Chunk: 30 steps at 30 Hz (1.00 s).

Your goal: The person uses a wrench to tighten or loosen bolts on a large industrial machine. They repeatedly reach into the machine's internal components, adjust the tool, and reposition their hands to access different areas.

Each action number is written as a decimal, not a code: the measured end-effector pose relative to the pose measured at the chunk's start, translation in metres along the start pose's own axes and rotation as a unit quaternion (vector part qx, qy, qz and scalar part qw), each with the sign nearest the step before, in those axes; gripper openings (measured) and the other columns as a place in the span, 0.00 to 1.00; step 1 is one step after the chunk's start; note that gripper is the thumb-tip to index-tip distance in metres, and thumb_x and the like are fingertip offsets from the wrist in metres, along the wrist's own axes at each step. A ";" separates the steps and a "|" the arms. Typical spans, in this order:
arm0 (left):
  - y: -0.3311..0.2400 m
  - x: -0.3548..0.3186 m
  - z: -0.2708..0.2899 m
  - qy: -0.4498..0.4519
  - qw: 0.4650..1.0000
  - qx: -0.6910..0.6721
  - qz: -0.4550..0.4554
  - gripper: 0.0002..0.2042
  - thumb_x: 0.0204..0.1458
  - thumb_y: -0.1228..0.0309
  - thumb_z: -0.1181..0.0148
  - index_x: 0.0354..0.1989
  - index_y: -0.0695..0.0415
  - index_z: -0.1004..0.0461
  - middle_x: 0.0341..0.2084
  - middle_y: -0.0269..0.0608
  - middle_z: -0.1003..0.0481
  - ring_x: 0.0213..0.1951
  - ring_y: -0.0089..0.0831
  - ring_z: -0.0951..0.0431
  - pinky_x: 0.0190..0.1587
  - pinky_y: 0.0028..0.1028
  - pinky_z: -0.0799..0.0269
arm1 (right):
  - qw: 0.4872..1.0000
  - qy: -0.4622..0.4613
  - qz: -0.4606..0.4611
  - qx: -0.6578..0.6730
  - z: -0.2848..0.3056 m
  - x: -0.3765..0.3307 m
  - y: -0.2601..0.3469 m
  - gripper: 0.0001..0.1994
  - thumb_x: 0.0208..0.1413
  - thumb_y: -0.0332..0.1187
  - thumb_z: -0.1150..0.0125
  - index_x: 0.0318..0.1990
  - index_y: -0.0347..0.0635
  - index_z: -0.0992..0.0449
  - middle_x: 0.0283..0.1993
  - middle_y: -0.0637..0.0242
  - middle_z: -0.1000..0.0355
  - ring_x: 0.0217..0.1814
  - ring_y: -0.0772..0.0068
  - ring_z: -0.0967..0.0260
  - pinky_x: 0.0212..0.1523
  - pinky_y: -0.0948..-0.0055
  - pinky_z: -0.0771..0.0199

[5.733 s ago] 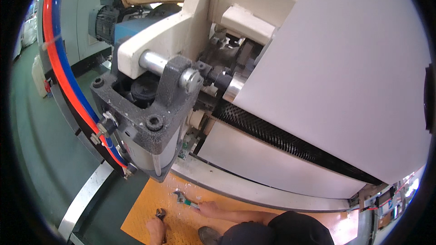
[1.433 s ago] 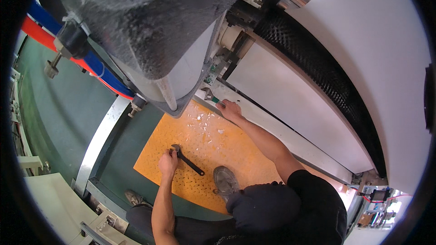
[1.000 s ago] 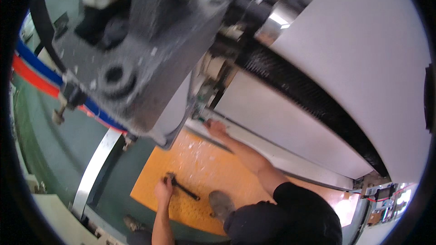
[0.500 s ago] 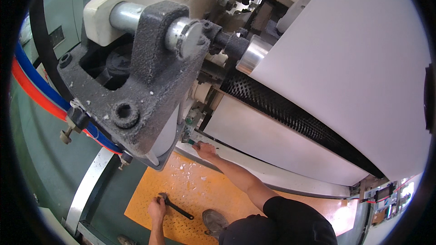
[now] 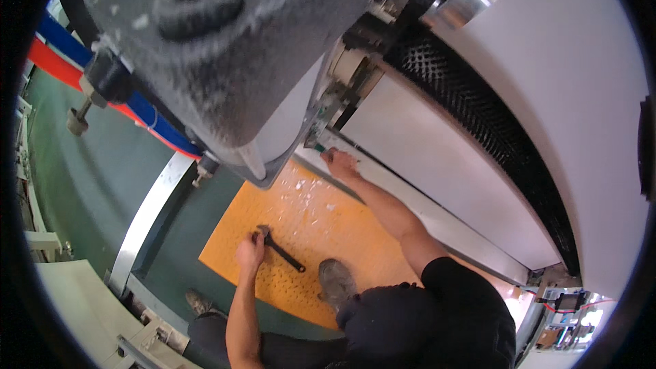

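Note:
My left hand (image 5: 250,254), low over the orange board (image 5: 225,232), is closed at the jaw end of a dark adjustable wrench (image 5: 285,255). The wrench's handle slants away from the fingers toward the lower right. Further forward, my right arm reaches along the white machine's lower edge. My right hand (image 5: 341,163) is wrapped round a small tool with a green handle (image 5: 320,147). The tool's far end is against a dirty corner of the machine, too small to tell what kind it is. White scraps (image 5: 302,188) are scattered on the board.
A dusty dark metal block (image 5: 225,61) looms large at upper left, above my hands. Blue and red hoses (image 5: 65,72) run beside it. A black studded roller (image 5: 478,109) and a large white sheet (image 5: 567,82) lie to the right. My shoe (image 5: 336,281) stands on the board.
The view has shifted, so the dark block looms closer and the hands appear further up and right. Both hands keep their holds; the right stays at the same machine corner.

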<state>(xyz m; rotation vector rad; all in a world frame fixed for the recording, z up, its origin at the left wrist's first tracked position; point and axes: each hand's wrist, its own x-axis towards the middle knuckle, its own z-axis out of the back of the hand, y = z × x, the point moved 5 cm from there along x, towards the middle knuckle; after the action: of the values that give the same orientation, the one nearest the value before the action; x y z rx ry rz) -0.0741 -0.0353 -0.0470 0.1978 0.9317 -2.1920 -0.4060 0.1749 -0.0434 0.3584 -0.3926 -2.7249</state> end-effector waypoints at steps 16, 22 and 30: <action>-0.020 -0.013 0.013 -0.009 1.000 0.011 -0.007 0.15 0.51 0.60 0.47 0.30 0.62 0.29 0.23 0.53 0.26 0.30 0.51 0.26 0.32 0.42 0.31 | 0.995 0.033 0.093 0.016 0.001 -0.008 0.019 0.20 0.55 0.54 0.55 0.36 0.48 0.27 0.31 0.56 0.26 0.36 0.52 0.28 0.34 0.55 0.29; -0.007 -0.006 -0.002 -0.004 1.000 -0.015 -0.012 0.14 0.50 0.61 0.46 0.30 0.62 0.28 0.25 0.53 0.25 0.30 0.51 0.26 0.33 0.42 0.31 | 0.998 0.005 0.050 -0.042 0.009 0.023 0.002 0.20 0.56 0.53 0.56 0.37 0.46 0.28 0.30 0.56 0.26 0.34 0.51 0.28 0.35 0.55 0.28; -0.005 0.003 0.000 -0.007 1.000 -0.026 -0.009 0.14 0.50 0.61 0.45 0.32 0.61 0.28 0.25 0.53 0.25 0.29 0.50 0.25 0.32 0.41 0.31 | 0.997 0.006 0.065 -0.035 0.014 0.031 0.003 0.21 0.55 0.54 0.55 0.36 0.45 0.27 0.29 0.54 0.26 0.35 0.52 0.28 0.36 0.54 0.29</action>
<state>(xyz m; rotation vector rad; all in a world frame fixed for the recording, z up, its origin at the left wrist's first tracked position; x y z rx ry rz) -0.0797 -0.0346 -0.0448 0.1499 0.9836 -2.1798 -0.4369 0.1637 -0.0360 0.3200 -0.3059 -2.6007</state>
